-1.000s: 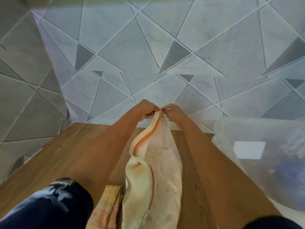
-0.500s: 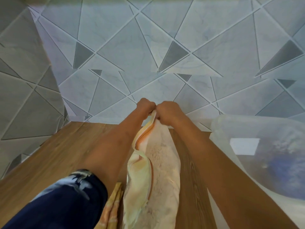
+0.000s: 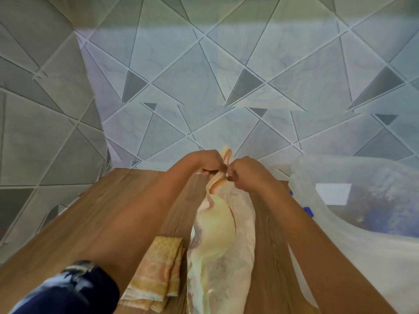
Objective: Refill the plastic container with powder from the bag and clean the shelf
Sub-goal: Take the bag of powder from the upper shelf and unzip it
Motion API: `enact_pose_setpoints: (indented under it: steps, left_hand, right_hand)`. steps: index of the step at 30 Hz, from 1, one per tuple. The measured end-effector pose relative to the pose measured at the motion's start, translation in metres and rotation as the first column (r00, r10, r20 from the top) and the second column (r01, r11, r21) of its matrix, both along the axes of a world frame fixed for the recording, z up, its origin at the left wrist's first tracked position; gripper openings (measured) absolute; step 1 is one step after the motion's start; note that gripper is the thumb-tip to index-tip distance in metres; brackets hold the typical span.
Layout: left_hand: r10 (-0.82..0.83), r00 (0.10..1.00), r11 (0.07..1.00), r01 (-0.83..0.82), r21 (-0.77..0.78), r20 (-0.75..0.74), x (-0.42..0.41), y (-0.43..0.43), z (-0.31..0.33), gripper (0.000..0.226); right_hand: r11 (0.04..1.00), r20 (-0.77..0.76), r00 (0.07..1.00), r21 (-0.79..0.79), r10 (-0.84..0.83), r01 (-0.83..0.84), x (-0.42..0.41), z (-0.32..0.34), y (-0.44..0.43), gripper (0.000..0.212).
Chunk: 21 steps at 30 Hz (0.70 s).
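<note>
Bag axis: the bag (image 3: 223, 248) lay lengthwise on the wooden shelf (image 3: 95, 223), its long axis running from your body straight toward the tiled wall (image 3: 226, 87), with the zip end pointing at the wall and lifted off the wood.
Bag place: it sat between your two forearms, its far end raised by your hands.
Bag look: clear plastic, wrinkled, with an orange zip strip along the top edge; pale powder showed through the side, and a cream-yellow fold bulged at the middle.
Left hand: your left hand (image 3: 209, 163) was clenched, its fingers pinching the zip strip from the bag's left side.
Right hand: your right hand (image 3: 246, 174) was clenched too, its fingers gripping the same strip from the bag's right side; the two hands were almost touching.
Count: one bag, one container, one cloth, two hands.
Container: the plastic container (image 3: 362, 211) stood to the right of the bag, translucent and large, with something blue blurred behind it.
Cloth: a folded yellow-orange patterned cloth (image 3: 158, 270) lay just left of the bag's near end, flat on the shelf.
Sleeve: a dark blue sleeve (image 3: 68, 291) covered your left upper arm, left of the cloth.
</note>
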<state>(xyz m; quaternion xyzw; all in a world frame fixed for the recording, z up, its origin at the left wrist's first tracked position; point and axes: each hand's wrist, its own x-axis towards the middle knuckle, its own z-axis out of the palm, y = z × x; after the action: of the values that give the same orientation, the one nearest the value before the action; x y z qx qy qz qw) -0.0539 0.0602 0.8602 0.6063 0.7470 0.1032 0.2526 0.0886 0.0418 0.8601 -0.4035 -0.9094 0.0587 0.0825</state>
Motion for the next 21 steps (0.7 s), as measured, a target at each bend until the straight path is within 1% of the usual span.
enact_pose_setpoints:
  steps: [2,3,4,5,6,8,10,12,13,15,16,17,19,21]
  left_hand:
    - [0.101,0.995,0.986,-0.098,0.137,-0.017,0.001,-0.001,-0.006,0.038]
    - [0.171,0.985,0.966,-0.170,0.197,0.014,-0.001,-0.003,-0.010,0.039]
    - [0.228,0.973,0.945,-0.231,0.231,0.041,-0.005,-0.004,-0.014,0.040]
    - [0.253,0.966,0.935,-0.256,0.244,0.045,-0.008,-0.007,-0.015,0.042]
    - [0.249,0.968,0.940,-0.249,0.235,0.026,-0.010,-0.011,-0.017,0.046]
    - [0.177,0.982,0.976,-0.166,0.144,-0.068,-0.008,-0.023,-0.012,0.056]
    - [0.066,0.984,0.997,-0.073,-0.031,-0.167,0.003,-0.038,-0.003,0.058]
    - [-0.018,0.979,0.978,-0.024,-0.206,-0.203,0.014,-0.052,0.005,0.051]
    - [-0.055,0.975,0.966,-0.003,-0.260,-0.213,0.016,-0.057,0.007,0.042]
    - [-0.085,0.975,0.952,0.019,-0.305,-0.203,0.015,-0.066,0.006,0.024]
    - [-0.066,0.981,0.958,0.012,-0.285,-0.183,0.013,-0.069,0.003,0.027]
    - [-0.033,0.985,0.974,-0.007,-0.228,-0.171,0.012,-0.074,0.002,0.032]
    - [0.067,0.979,0.996,-0.076,-0.043,-0.195,0.015,-0.079,-0.001,0.034]
    - [0.173,0.967,0.981,-0.153,0.118,-0.188,0.022,-0.083,-0.001,0.033]
  right_hand:
    - [0.995,0.014,0.997,-0.061,0.075,-0.074,0.006,0.007,-0.015,0.013]
    - [0.982,-0.008,0.992,-0.139,0.124,-0.124,0.012,0.011,-0.024,0.014]
    - [0.961,-0.048,0.987,-0.225,0.156,-0.163,0.019,0.016,-0.033,0.020]
    - [0.936,-0.078,0.982,-0.297,0.175,-0.190,0.026,0.020,-0.042,0.024]
    - [0.919,-0.082,0.979,-0.340,0.185,-0.202,0.033,0.023,-0.050,0.024]
    - [0.921,-0.089,0.981,-0.337,0.175,-0.195,0.043,0.024,-0.058,0.021]
    - [0.956,-0.118,0.986,-0.257,0.117,-0.144,0.044,0.022,-0.059,0.020]
    - [0.977,-0.123,0.988,-0.181,0.088,-0.110,0.042,0.019,-0.060,0.027]
    - [0.984,-0.107,0.990,-0.142,0.095,-0.110,0.040,0.018,-0.062,0.026]
    - [0.987,-0.089,0.988,-0.082,0.128,-0.135,0.038,0.018,-0.068,0.013]
    - [0.987,-0.086,0.986,-0.066,0.141,-0.147,0.038,0.020,-0.072,0.012]
    - [0.983,-0.084,0.983,-0.059,0.166,-0.171,0.038,0.022,-0.077,0.015]
    - [0.964,-0.092,0.966,-0.098,0.240,-0.249,0.040,0.027,-0.090,0.026]
    - [0.921,-0.102,0.934,-0.162,0.342,-0.355,0.044,0.035,-0.104,0.019]
